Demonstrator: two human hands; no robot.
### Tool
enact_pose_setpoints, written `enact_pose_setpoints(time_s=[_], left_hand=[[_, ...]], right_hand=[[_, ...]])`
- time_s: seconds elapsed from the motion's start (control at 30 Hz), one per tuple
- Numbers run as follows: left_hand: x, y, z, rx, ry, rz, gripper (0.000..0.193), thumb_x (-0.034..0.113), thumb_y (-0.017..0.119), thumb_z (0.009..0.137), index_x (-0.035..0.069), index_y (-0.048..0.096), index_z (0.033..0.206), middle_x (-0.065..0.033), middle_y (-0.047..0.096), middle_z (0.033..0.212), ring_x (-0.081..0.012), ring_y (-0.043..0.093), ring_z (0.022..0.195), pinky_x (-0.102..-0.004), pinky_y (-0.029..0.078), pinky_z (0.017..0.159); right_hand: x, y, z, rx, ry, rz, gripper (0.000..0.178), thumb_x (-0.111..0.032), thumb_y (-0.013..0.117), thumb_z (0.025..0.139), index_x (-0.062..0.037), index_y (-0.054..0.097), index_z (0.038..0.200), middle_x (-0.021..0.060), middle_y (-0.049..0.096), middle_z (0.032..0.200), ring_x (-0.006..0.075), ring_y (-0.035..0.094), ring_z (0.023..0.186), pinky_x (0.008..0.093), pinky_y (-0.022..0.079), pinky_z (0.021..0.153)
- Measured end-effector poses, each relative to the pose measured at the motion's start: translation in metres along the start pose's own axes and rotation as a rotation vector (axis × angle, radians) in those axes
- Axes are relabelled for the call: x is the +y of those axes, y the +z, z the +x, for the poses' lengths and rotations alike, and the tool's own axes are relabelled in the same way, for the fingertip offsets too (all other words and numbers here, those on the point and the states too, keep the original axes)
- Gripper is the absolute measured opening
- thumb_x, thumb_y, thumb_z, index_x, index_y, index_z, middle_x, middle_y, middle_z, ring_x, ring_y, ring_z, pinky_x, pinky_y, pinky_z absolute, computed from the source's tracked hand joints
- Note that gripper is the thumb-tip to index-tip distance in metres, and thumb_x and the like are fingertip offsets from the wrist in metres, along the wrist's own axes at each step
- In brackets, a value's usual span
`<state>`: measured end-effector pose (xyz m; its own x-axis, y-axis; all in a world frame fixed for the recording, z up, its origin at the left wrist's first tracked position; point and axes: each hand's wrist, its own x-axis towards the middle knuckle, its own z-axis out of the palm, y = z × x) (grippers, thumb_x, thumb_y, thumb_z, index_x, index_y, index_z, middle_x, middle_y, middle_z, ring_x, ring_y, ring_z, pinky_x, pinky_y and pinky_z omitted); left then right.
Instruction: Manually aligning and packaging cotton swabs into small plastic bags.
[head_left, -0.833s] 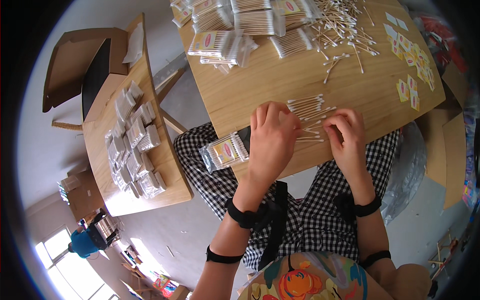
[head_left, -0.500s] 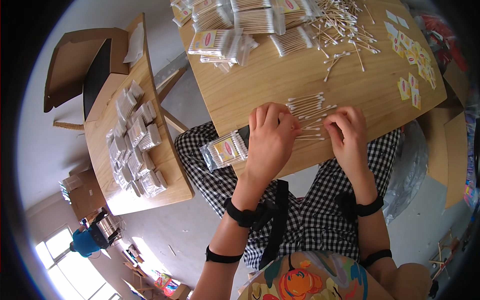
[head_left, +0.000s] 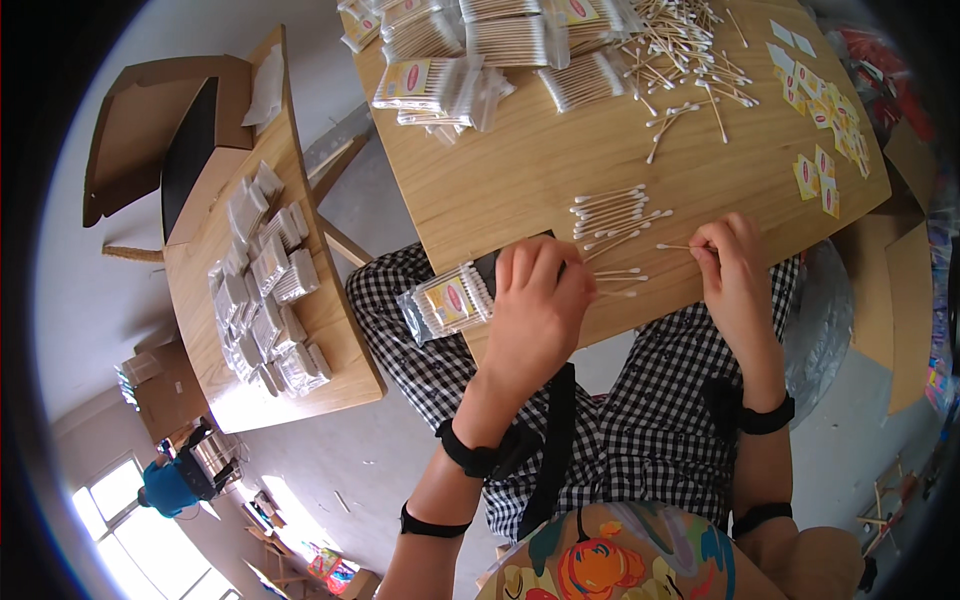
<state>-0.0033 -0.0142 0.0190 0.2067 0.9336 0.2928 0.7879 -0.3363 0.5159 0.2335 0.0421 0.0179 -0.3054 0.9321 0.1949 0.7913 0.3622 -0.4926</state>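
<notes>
The right hand pinches one cotton swab by its thin, light, snappable stick near the worktop's near edge; the left hand lies curled, its grip hidden.

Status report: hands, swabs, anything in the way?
Left hand on dark object at table edge. Right hand pinching one cotton swab. Swab row ahead, unobstructed.

A: What is the room like?
B: A grey concrete floor under two light wooden tables, the second, longer one on the left.
A: And the light?
B: Bright daylight enters through a window at lower left. A brown cardboard box stands open beside a pale wall.
</notes>
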Motion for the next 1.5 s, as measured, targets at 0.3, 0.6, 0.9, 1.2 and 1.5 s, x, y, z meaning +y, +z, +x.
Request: enact_pose_setpoints(time_s=[0.3, 0.6, 0.9, 1.2, 1.5], left_hand=[[0.007, 0.023, 0.018, 0.161, -0.091, 0.004, 0.021, 0.006, 0.080, 0.073, 0.006, 0.067, 0.090, -0.0092, 0.059, 0.108, -0.0325, 0.053, 0.107, -0.0465, 0.041, 0.095], [0.004, 0.026, 0.018, 0.450, -0.541, -0.655, 0.037, 0.018, 0.053, 0.106, -0.002, 0.048, 0.138, -0.0138, 0.054, 0.142, -0.0219, 0.049, 0.133, -0.0404, 0.035, 0.116], [0.032, 0.046, 0.035, 0.528, -0.532, -1.037, 0.059, 0.038, 0.030, 0.112, 0.002, 0.022, 0.158, -0.0202, 0.026, 0.164, -0.0276, 0.020, 0.154, -0.0428, 0.015, 0.126], [0.019, 0.053, 0.047, 0.559, -0.541, -1.171, 0.069, 0.050, 0.027, 0.110, 0.003, 0.018, 0.159, -0.0186, 0.023, 0.165, -0.0276, 0.016, 0.155, -0.0433, 0.010, 0.127], [0.013, 0.046, 0.047, 0.539, -0.452, -1.164, 0.070, 0.050, 0.027, 0.110, 0.001, 0.018, 0.159, -0.0206, 0.023, 0.165, -0.0284, 0.016, 0.155, -0.0433, 0.009, 0.127]], right_hand=[[0.005, -0.016, -0.006, -0.080, -0.025, 0.020, 0.015, 0.003, 0.069, 0.082, -0.0039, 0.056, 0.087, 0.0111, 0.053, 0.089, 0.0325, 0.055, 0.091, 0.0426, 0.044, 0.081], [-0.045, 0.025, 0.011, 0.068, -0.172, 0.109, 0.017, 0.003, 0.071, 0.077, -0.0065, 0.059, 0.084, 0.0078, 0.054, 0.089, 0.0295, 0.055, 0.088, 0.0407, 0.043, 0.081], [-0.030, 0.056, 0.031, 0.316, 0.220, 1.009, 0.038, -0.024, 0.052, 0.108, -0.0001, 0.051, 0.137, 0.0152, 0.053, 0.143, 0.0222, 0.047, 0.136, 0.0376, 0.032, 0.117], [-0.048, 0.066, 0.042, 0.266, 0.213, 1.080, 0.049, -0.039, 0.037, 0.111, 0.0006, 0.052, 0.137, 0.0134, 0.054, 0.142, 0.0221, 0.046, 0.136, 0.0368, 0.032, 0.117], [-0.034, 0.060, 0.054, 0.174, 0.131, 1.082, 0.050, -0.039, 0.038, 0.111, 0.0015, 0.054, 0.134, 0.0141, 0.057, 0.138, 0.0223, 0.051, 0.130, 0.0363, 0.035, 0.115]])
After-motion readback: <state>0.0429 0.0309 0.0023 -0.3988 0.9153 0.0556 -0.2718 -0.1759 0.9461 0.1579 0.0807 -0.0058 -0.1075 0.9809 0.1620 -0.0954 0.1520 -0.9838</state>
